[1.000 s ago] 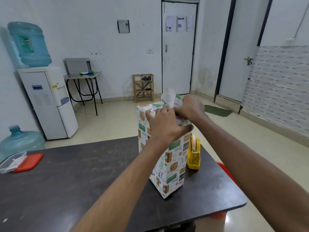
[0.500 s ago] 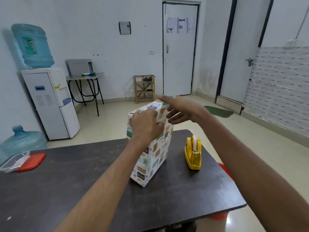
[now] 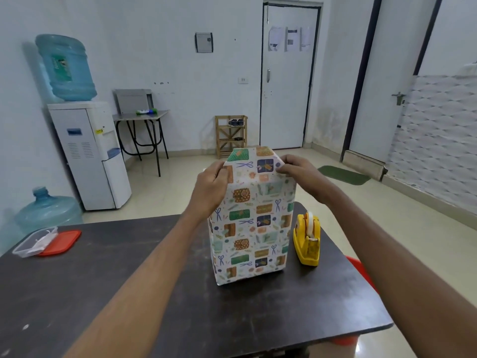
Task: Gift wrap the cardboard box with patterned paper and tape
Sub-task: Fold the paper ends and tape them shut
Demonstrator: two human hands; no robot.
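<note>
The box wrapped in patterned paper [image 3: 251, 228] stands upright on the dark table [image 3: 180, 293], its broad face toward me. A trapezoid flap of paper sticks up at its top. My left hand [image 3: 210, 186] grips the top left edge of the paper. My right hand [image 3: 296, 170] pinches the flap's right corner. A yellow tape dispenser [image 3: 307, 240] stands on the table just right of the box.
A clear container with a red lid [image 3: 46, 242] lies at the table's far left. Behind are a water dispenser [image 3: 87, 151], a spare water bottle [image 3: 49, 210], a small side table and a wooden rack. A red stool [image 3: 361, 275] shows beyond the table's right edge.
The box was tilted and turned by both hands, and now stands upright on its other end with the broad face toward me. Both hands moved to the upper flap.
</note>
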